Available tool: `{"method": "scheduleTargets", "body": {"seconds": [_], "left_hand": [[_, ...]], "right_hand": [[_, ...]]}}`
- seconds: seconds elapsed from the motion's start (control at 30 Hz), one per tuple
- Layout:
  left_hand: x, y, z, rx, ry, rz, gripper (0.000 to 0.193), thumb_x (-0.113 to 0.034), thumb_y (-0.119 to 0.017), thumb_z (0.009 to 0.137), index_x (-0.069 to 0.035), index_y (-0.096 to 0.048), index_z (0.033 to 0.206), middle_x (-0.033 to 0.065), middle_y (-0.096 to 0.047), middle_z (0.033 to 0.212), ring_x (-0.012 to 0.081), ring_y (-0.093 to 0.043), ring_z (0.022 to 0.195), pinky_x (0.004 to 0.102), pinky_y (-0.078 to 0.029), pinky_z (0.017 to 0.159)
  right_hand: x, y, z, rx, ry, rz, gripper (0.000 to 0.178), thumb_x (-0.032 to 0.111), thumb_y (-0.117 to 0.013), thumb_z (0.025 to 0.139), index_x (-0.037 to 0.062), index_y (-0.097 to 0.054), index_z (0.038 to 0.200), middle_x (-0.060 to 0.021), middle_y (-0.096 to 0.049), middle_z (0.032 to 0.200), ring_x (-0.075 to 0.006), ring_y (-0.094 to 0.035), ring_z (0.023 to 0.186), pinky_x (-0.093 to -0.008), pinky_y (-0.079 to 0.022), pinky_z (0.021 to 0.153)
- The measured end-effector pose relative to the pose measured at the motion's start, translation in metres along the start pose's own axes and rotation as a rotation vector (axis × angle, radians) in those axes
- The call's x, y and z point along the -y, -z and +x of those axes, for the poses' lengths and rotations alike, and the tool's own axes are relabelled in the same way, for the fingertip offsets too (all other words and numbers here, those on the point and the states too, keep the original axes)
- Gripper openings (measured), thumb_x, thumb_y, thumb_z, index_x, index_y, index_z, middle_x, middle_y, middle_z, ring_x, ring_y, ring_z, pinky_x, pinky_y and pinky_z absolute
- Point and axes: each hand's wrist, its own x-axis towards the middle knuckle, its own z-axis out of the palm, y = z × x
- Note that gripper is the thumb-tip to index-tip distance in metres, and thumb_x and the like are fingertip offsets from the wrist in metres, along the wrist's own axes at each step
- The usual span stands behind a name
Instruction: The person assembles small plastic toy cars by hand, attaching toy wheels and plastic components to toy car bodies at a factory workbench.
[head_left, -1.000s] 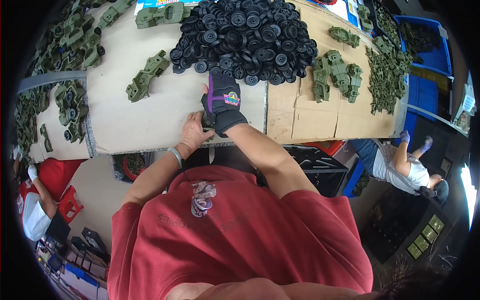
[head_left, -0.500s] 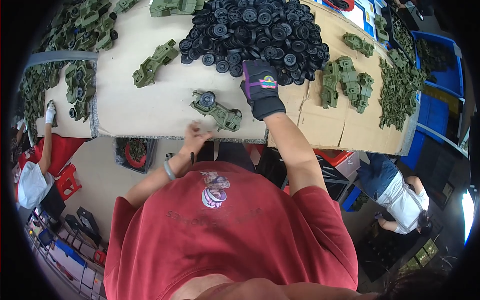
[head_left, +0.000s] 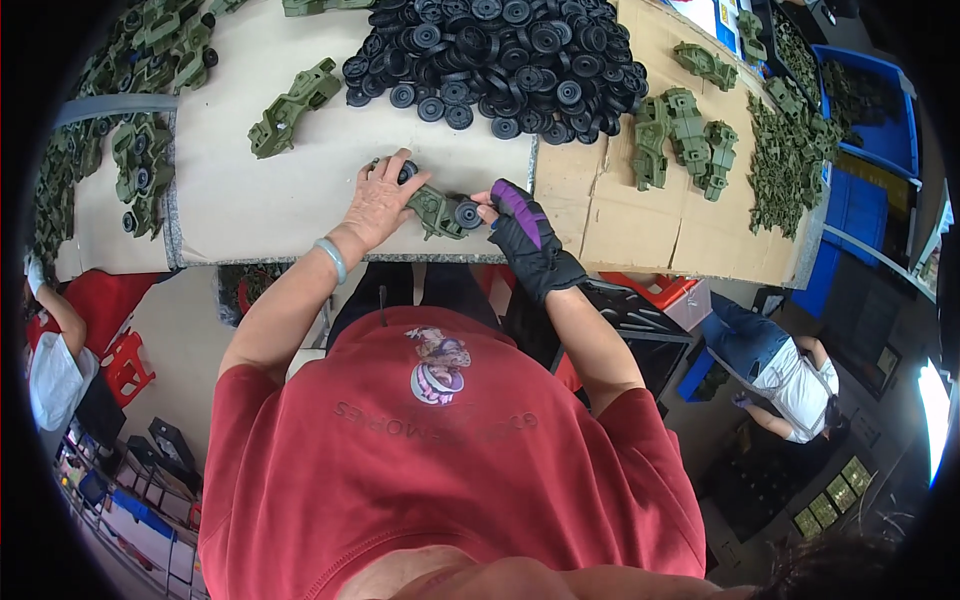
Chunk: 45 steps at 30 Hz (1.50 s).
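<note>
The left hand [head_left: 377, 205], bare, grips the left end of a green car [head_left: 430, 208], fingers over it and thumb on its near side. The right hand [head_left: 528, 238], in a dark fingerless glove, has its thumb and a finger at the right wheel [head_left: 467, 215]; whether they pinch it or only press cannot be told.

The car lies between the hands, just inside the table's [head_left: 240, 210] near edge. Its long axis slants from far left to near right, so the left hand covers the farther end and the right hand meets the nearer one. Neither is closer; both are at the car.

Counted: one car in hand, with two wheels showing, the left wheel [head_left: 406, 173] partly under fingers. One spare car [head_left: 293, 108] lies alone farther left. Toward the right edge are four more: a trio [head_left: 688, 132] side by side and a single one [head_left: 705, 65] beyond. The wheel heap [head_left: 510, 65], toward the far edge, and the small parts [head_left: 785, 165] along the right edge are too jumbled to count.
</note>
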Motion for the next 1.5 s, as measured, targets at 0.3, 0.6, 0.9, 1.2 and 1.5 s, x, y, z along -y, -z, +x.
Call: {"method": "scheduleTargets", "body": {"seconds": [0.3, 0.6, 0.9, 1.2, 1.5], "left_hand": [[0.0, -0.007, -0.001, -0.078, -0.018, 0.011, 0.078, -0.025, -0.089, 0.083, -0.029, -0.054, 0.153, 0.0138, -0.037, 0.161, 0.0336, -0.048, 0.143, 0.0565, -0.039, 0.119], [-0.002, -0.013, -0.006, -0.108, -0.005, -0.036, 0.074, -0.025, -0.088, 0.083, -0.029, -0.056, 0.15, 0.0129, -0.039, 0.16, 0.0326, -0.049, 0.141, 0.0593, -0.038, 0.12], [-0.005, -0.021, -0.028, -0.178, 0.013, -0.01, 0.062, -0.029, -0.09, 0.08, -0.028, -0.063, 0.136, 0.0124, -0.042, 0.157, 0.0331, -0.053, 0.132, 0.0602, -0.037, 0.115], [-0.002, -0.032, -0.029, -0.201, -0.042, 0.031, 0.059, -0.034, -0.087, 0.079, -0.023, -0.066, 0.133, 0.0153, -0.048, 0.152, 0.0364, -0.05, 0.135, 0.0611, -0.036, 0.114], [-0.004, -0.047, -0.028, -0.286, -0.086, 0.09, 0.053, -0.039, -0.084, 0.081, -0.027, -0.067, 0.13, 0.0131, -0.053, 0.147, 0.0325, -0.054, 0.132, 0.0609, -0.033, 0.113]], "right_hand": [[-0.006, -0.012, -0.002, -0.041, 0.031, 0.014, 0.02, 0.008, -0.068, 0.104, -0.0014, -0.071, 0.12, -0.0119, -0.076, 0.107, -0.0196, -0.071, 0.096, -0.0337, -0.057, 0.085], [-0.001, -0.011, -0.002, -0.048, 0.005, 0.027, 0.019, 0.011, -0.067, 0.105, -0.001, -0.071, 0.12, -0.0108, -0.076, 0.108, -0.0178, -0.071, 0.097, -0.0328, -0.057, 0.085], [0.024, -0.01, 0.034, -0.22, 0.457, -0.616, 0.03, 0.005, -0.071, 0.09, 0.0041, -0.072, 0.12, -0.0198, -0.071, 0.108, -0.0426, -0.068, 0.102, -0.0484, -0.056, 0.09], [0.006, -0.051, 0.066, 0.079, 0.537, -0.872, 0.018, 0.016, -0.07, 0.084, 0.0083, -0.069, 0.101, -0.0208, -0.07, 0.093, -0.0441, -0.067, 0.092, -0.0557, -0.052, 0.081], [-0.014, -0.06, 0.063, -0.112, 0.238, -0.832, 0.022, 0.015, -0.071, 0.081, 0.0054, -0.066, 0.101, -0.0213, -0.069, 0.096, -0.0445, -0.067, 0.091, -0.0558, -0.053, 0.078]]}}
